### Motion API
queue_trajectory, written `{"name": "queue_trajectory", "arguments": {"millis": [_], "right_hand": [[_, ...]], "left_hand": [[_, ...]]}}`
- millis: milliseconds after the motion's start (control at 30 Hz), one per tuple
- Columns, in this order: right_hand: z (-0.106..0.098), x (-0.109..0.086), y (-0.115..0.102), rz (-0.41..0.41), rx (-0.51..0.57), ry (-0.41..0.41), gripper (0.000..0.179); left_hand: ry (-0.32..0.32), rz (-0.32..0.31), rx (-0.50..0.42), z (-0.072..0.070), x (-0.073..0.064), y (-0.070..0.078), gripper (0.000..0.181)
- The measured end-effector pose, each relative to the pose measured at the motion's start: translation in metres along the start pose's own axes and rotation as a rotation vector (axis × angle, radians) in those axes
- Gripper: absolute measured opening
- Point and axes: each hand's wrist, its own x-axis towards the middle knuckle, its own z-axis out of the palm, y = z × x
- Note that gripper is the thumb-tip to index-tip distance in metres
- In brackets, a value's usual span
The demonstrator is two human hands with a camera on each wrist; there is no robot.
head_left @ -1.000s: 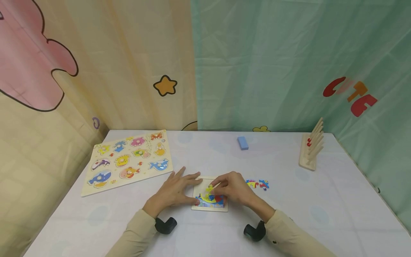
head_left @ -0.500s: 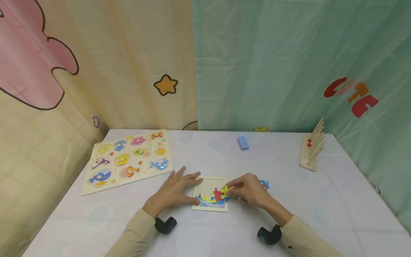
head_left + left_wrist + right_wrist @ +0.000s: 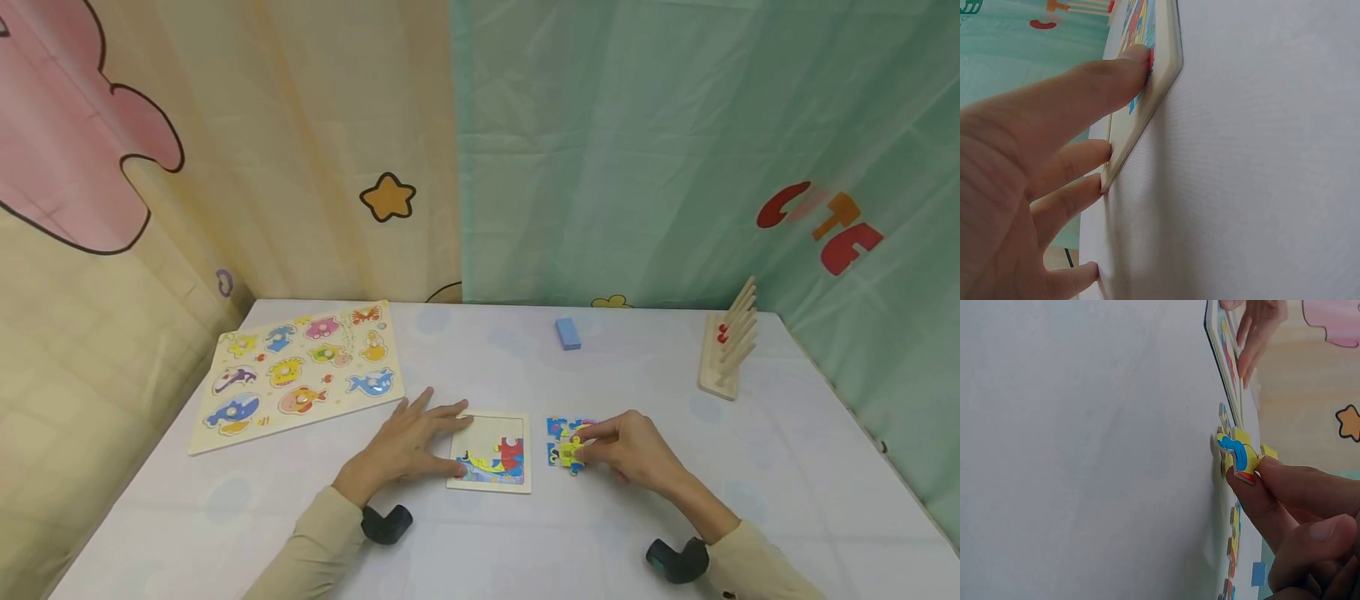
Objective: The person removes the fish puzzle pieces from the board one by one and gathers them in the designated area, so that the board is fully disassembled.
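Observation:
My left hand rests on the left side of a small wooden jigsaw tray, fingers spread. Its thumb presses near the tray's lower left corner. Inside the tray lie blue, yellow and red pieces along the bottom and right; its upper left shows bare wood. To the right of the tray, my right hand pinches a yellow and blue jigsaw piece between thumb and finger, above the table. Other loose jigsaw pieces lie beneath and behind it, partly hidden by the hand.
A large animal peg puzzle board lies at the back left. A blue block sits toward the back edge. At the right stands a wooden rack with upright pegs and red beads. Curtains hang behind the table.
My right hand has moved from over the tray to the right, taking the yellow piece with it to the loose pieces. The left hand has stayed put.

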Motion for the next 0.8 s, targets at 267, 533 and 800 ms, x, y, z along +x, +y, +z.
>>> {"name": "queue_trajectory", "arguments": {"millis": [267, 533, 800], "right_hand": [[-0.014, -0.003, 0.009, 0.058, -0.031, 0.023, 0.026], [-0.012, 0.001, 0.008, 0.052, -0.121, 0.056, 0.02], [-0.011, 0.002, 0.005, 0.005, -0.172, 0.071, 0.012]], "left_hand": [[0.004, 0.0, 0.001, -0.001, 0.0, 0.002, 0.072], [-0.002, -0.005, 0.001, -0.001, 0.0, 0.001, 0.072], [-0.006, -0.002, 0.009, -0.001, 0.0, 0.001, 0.072]]}}
